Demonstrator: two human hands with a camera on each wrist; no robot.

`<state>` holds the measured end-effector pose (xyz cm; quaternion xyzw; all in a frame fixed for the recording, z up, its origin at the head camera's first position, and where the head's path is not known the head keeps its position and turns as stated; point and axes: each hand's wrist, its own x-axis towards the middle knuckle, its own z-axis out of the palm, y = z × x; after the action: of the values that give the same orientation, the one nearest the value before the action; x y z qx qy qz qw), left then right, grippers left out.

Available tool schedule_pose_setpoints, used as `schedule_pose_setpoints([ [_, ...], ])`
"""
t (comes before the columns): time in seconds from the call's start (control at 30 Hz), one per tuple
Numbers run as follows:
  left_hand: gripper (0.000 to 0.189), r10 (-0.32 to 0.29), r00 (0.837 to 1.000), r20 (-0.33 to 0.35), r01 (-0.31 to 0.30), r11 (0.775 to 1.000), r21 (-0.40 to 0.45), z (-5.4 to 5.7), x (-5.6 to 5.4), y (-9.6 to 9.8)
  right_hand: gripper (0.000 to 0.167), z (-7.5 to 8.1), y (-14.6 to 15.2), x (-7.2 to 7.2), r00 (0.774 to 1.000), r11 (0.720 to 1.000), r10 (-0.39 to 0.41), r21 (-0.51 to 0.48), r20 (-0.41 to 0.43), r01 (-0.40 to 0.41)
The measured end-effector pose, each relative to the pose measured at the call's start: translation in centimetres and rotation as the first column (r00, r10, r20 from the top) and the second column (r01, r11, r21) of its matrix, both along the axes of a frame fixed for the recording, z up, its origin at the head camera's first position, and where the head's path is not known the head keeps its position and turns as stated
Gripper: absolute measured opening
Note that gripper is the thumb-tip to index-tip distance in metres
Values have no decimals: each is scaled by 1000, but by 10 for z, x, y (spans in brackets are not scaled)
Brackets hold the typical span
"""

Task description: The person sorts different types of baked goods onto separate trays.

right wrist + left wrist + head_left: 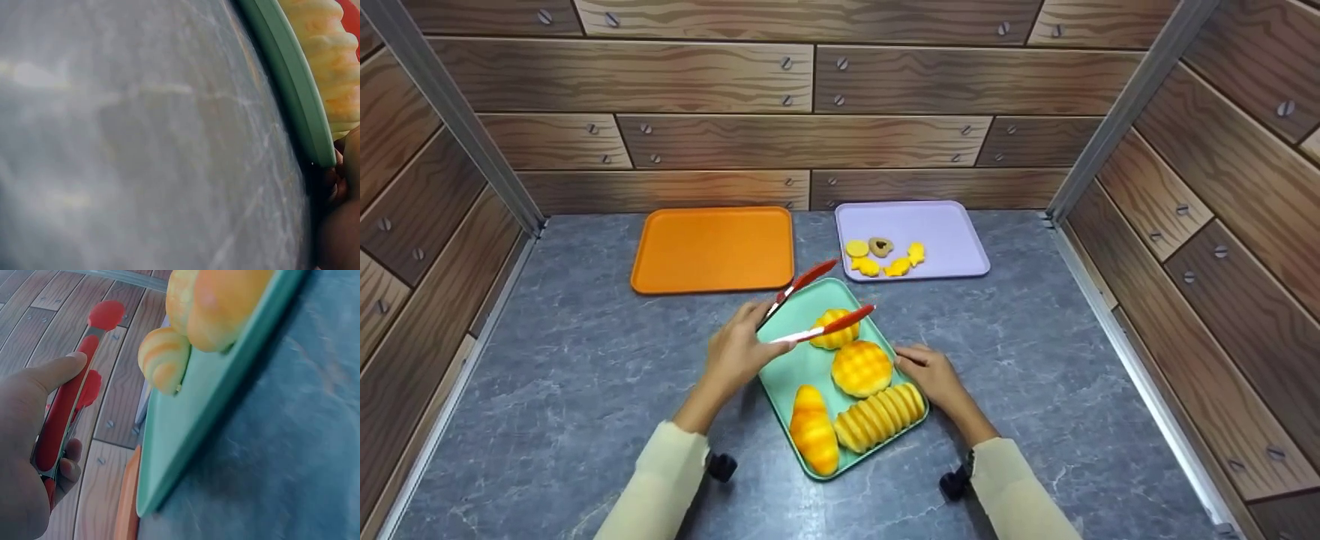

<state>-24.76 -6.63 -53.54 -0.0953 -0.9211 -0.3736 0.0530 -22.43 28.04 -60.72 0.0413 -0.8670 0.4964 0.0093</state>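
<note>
My left hand [737, 346] grips a pair of tongs with red tips [851, 319]. Their two arms stand spread apart above the far end of a green tray [789, 369], with nothing between the tips. In the left wrist view the thumb lies along the red handle [62, 410]. At the tray's right edge, my right hand [936, 376] holds the rim, its fingers partly tucked under it in the right wrist view. On the tray lie a small ridged bun [826, 339], a round crosshatched bun [862, 367], a long ridged loaf [880, 418] and a croissant-like bread [814, 431].
An orange tray [712, 251] lies at the back left. At the back right, a lilac tray [949, 232] bears several small yellow pieces [898, 266] and a brown ring-like piece [880, 247]. Wood-patterned walls [810, 142] enclose the grey marbled table [585, 390].
</note>
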Motion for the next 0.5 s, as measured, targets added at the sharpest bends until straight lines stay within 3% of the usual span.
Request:
schedule_pose_setpoints([
  [0.27,73,-5,1000,-30,4,999,-34,-17,22,-24,29,-1,0,0,1000,1000,5,-5,-8,-6],
  [0.5,65,-6,997,-83,-1,997,-80,-30,31,-42,27,-1,0,-1,1000,1000,-4,13,-12,4],
])
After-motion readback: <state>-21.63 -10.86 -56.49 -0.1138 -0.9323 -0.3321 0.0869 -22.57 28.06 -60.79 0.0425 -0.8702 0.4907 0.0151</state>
